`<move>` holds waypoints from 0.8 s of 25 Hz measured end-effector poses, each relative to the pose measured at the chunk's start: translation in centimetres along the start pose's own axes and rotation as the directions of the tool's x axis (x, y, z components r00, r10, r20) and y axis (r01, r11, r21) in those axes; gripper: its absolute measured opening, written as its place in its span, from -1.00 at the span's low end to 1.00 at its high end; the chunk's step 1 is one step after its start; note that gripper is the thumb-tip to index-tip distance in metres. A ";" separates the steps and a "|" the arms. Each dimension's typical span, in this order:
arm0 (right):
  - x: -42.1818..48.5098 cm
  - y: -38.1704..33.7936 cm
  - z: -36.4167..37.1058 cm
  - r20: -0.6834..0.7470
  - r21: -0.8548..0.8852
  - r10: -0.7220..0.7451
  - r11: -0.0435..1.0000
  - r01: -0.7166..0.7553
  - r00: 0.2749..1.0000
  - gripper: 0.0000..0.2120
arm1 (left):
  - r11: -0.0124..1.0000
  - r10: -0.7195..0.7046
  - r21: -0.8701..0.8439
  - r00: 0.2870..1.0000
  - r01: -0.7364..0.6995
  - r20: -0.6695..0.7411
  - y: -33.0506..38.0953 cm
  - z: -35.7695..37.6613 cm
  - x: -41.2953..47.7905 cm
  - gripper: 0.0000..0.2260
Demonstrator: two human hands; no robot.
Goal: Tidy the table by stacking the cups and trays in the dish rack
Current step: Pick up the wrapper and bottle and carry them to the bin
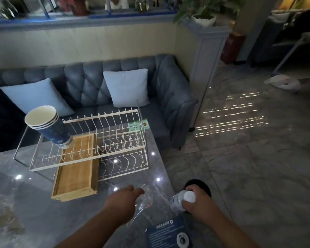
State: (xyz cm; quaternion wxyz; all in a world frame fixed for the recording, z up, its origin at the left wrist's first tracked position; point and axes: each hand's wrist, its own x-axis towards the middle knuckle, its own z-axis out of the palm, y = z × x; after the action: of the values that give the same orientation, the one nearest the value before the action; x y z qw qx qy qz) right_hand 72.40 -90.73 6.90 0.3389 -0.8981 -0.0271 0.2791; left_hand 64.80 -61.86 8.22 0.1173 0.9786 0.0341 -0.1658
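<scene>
A white wire dish rack stands on the grey marble table. A stack of blue paper cups leans tilted at the rack's left end. Stacked wooden trays lie in the lower tier, sticking out toward me. My left hand holds a clear glass cup near the table's right edge. My right hand grips a clear plastic bottle with a white cap just beyond that edge.
A blue leaflet lies on the table near me. Behind the rack is a grey tufted sofa with two pale cushions. Tiled floor opens to the right, with a dark shoe under my right hand.
</scene>
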 end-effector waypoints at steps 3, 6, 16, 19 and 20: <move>-0.7 0.1 -0.2 -0.053 -0.008 0.022 1.000 -0.023 0.998 -0.43 | 0.999 0.052 -0.014 0.999 -0.052 -0.014 0.6 0.0 0.9 -0.45; -1.3 0.3 -0.6 -0.097 -0.015 0.045 0.999 -0.047 0.994 -0.42 | 0.994 0.105 -0.029 0.994 -0.105 -0.021 0.8 0.0 1.7 -0.44; -2.4 3.8 -0.6 -0.238 0.107 0.110 0.990 -0.086 0.965 -0.37 | 0.974 0.220 -0.047 0.975 -0.220 0.007 3.3 2.2 4.7 -0.48; -1.4 5.6 -2.0 -0.252 0.167 0.129 0.982 -0.088 0.959 -0.40 | 0.968 0.248 -0.036 0.968 -0.247 0.026 5.8 2.6 7.1 -0.48; -0.9 6.5 -2.6 -0.256 0.176 0.134 0.980 -0.091 0.957 -0.42 | 0.967 0.253 -0.032 0.967 -0.252 0.031 6.8 2.7 8.1 -0.47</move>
State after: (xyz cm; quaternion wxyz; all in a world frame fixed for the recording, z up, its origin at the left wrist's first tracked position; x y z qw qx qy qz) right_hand 72.06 -97.44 4.86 0.3949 -0.8969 0.0929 0.1759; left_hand 72.26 -68.86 4.55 0.1517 0.9701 -0.0908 -0.1662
